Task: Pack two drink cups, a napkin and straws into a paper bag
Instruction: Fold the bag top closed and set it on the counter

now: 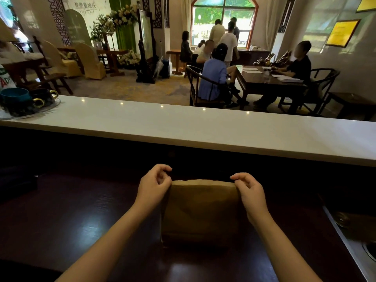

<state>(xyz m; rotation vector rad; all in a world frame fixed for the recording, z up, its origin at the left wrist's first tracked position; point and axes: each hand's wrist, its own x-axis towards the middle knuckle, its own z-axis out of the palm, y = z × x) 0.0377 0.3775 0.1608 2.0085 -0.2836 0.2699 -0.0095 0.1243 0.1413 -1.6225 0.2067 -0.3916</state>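
Note:
A brown paper bag [200, 210] stands upright on the dark wooden worktop [77, 220] in front of me, its top folded over and closed. My left hand [153, 185] pinches the bag's top left corner. My right hand [249, 190] pinches the top right corner, thumb and fingers curled on the folded edge. No cups, napkin or straws show; whatever is inside the bag is hidden.
A white counter ledge [203, 127] runs across just behind the bag. At its far left a glass tray holds dark cups [22, 100]. A metal sink edge [354, 247] lies at the right. Beyond the counter several people sit and stand around tables.

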